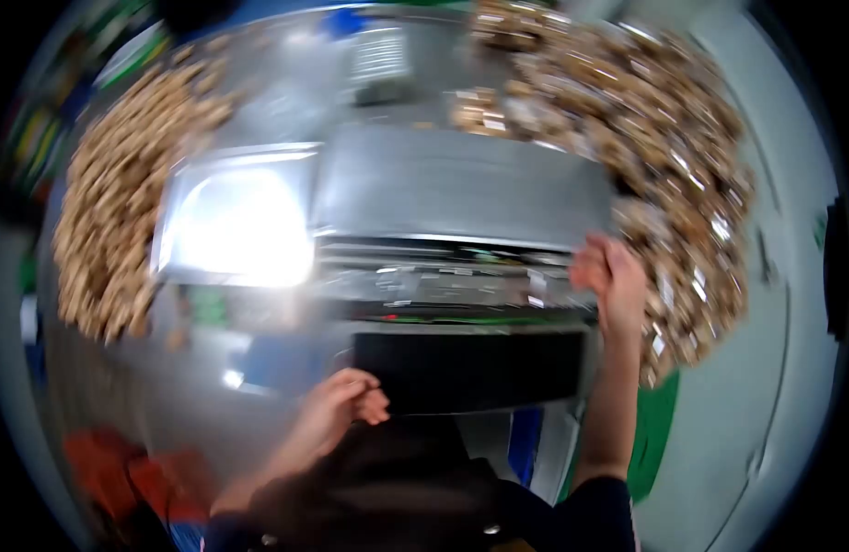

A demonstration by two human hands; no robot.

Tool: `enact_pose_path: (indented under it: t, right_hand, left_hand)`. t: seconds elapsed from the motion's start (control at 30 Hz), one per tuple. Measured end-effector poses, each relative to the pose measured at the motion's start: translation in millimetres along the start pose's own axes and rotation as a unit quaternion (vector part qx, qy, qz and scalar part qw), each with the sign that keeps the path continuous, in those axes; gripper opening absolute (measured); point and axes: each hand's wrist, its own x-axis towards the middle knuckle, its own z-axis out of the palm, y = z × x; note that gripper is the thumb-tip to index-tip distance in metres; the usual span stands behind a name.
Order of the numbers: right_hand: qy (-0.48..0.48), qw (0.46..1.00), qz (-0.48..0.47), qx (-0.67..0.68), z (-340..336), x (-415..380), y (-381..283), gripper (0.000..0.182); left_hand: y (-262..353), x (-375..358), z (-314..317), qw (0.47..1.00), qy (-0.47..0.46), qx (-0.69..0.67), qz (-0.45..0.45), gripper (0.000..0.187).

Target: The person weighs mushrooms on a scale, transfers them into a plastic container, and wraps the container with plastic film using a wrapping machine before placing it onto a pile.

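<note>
In front of me stands a long metal machine (461, 189) with a flat grey top. Below that top runs an opened slot (452, 285) with shiny, crinkled clear plastic along it, and a black panel (470, 373) is nearest my body. My left hand (346, 403) is by the panel's left corner, its fingers loosely curled and nothing visible in them. Beside the slot's right end is my right hand (611, 276), fingers bent inward and blurred; whether it touches the machine or holds anything cannot be made out.
Left of the machine a shiny square metal tray (171, 225) reflects bright light. A heap of loose tan pieces (121, 202) lies beyond it. Many tan items in clear plastic packs (673, 175) are piled at the right. A ridged pale object (380, 60) stands at the back.
</note>
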Motion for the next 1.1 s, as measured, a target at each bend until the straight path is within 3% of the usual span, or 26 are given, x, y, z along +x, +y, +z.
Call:
enact_pose_path:
  t: [0.03, 0.1, 0.2, 0.3, 0.33, 0.37, 0.43, 0.5, 0.57, 0.63, 0.7, 0.77, 0.83, 0.97, 1.07, 1.1]
  right_hand:
    - [-0.014, 0.999, 0.001, -0.049, 36, -12, -1, 0.036]
    - [-0.07, 0.985, -0.085, -0.135, 94, -36, -6, 0.035]
    - [-0.117, 0.97, -0.097, -0.191, 145, -57, -9, 0.033]
    - [-0.191, 0.946, -0.106, -0.24, 197, -75, -13, 0.024]
    - [-0.208, 0.928, -0.14, -0.275, 217, -82, -12, 0.03]
    - [-0.218, 0.932, -0.111, -0.269, 236, -90, -9, 0.024]
    - [-0.239, 0.934, -0.056, -0.261, 277, -101, -3, 0.012]
    - [-0.258, 0.926, -0.014, -0.275, 323, -115, 2, 0.01]
    - [-0.309, 0.904, -0.003, -0.295, 374, -124, 7, 0.009]
    - [-0.354, 0.874, -0.029, -0.331, 418, -124, 24, 0.011]
    - [-0.366, 0.865, -0.052, -0.338, 462, -119, 32, 0.013]
    - [-0.364, 0.86, -0.084, -0.348, 501, -106, 32, 0.014]
    - [-0.333, 0.864, -0.121, -0.358, 530, -80, 28, 0.015]
    - [-0.169, 0.879, -0.233, -0.381, 561, 20, 18, 0.026]
    - [-0.061, 0.817, -0.332, -0.468, 549, 123, 45, 0.048]
    - [-0.041, 0.795, -0.338, -0.503, 540, 155, 60, 0.055]
  left_hand:
    - [2, -7, -13, 1.0, 0.012, -0.009, 0.022, 0.022]
    - [13, -22, -37, 0.989, 0.082, 0.006, 0.124, 0.02]
    - [26, -40, -91, 0.93, 0.238, 0.077, 0.269, 0.022]
    - [34, -45, -182, 0.79, 0.42, 0.248, 0.371, 0.034]
    - [45, -52, -205, 0.737, 0.469, 0.324, 0.364, 0.04]
    - [57, -59, -228, 0.678, 0.513, 0.394, 0.35, 0.047]
    - [76, -70, -281, 0.586, 0.505, 0.544, 0.325, 0.058]
    - [85, -75, -329, 0.557, 0.472, 0.66, 0.178, 0.074]
    - [99, -75, -366, 0.562, 0.436, 0.684, 0.162, 0.081]
    - [116, -65, -406, 0.534, 0.41, 0.719, 0.174, 0.081]
    - [151, -54, -434, 0.496, 0.421, 0.728, 0.217, 0.081]
    - [186, -41, -467, 0.42, 0.457, 0.747, 0.238, 0.08]
    - [227, -38, -484, 0.416, 0.47, 0.732, 0.265, 0.082]
    - [266, -31, -489, 0.455, 0.497, 0.691, 0.263, 0.084]
    - [264, -31, -483, 0.517, 0.482, 0.627, 0.327, 0.08]
    - [266, -32, -475, 0.48, 0.487, 0.67, 0.289, 0.079]
